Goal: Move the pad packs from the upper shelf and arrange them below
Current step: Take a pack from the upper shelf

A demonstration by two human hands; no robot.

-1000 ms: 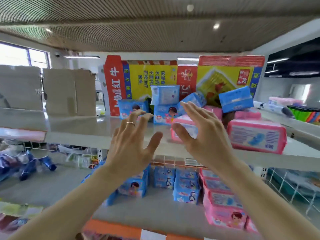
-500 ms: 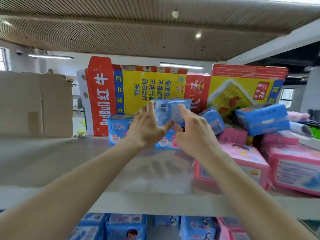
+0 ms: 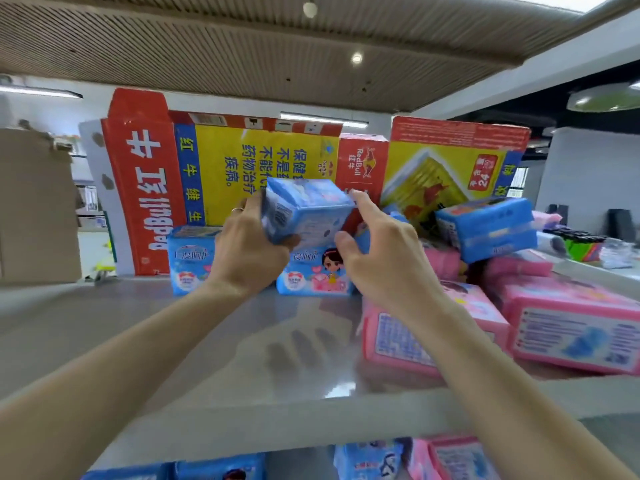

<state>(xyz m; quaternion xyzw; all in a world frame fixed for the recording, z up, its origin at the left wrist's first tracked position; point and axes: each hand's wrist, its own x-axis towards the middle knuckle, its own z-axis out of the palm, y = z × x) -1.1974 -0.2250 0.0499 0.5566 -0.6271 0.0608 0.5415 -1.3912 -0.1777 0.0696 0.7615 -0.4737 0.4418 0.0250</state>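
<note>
The step in hand is the pick-up from the upper shelf (image 3: 166, 344). The left hand (image 3: 246, 251) has its fingers curled round the left end of a blue pad pack (image 3: 308, 209), thumb tucked under it. The pack is raised clear of the blue packs (image 3: 313, 271) standing at the back of the shelf, in front of the Red Bull carton (image 3: 214, 174). Its long axis seems to run left to right between the hands, slightly tilted, with the barcode end facing left toward the camera and a broad face turned up. The right hand (image 3: 384, 261) pinches the right end, forefinger on the upper edge and thumb near the lower corner. Pink packs (image 3: 571, 327) lie heaped to the right. The next move calls for drawing the pack back over the shelf edge and lowering it to the row below (image 3: 221, 471), keeping it level.
</note>
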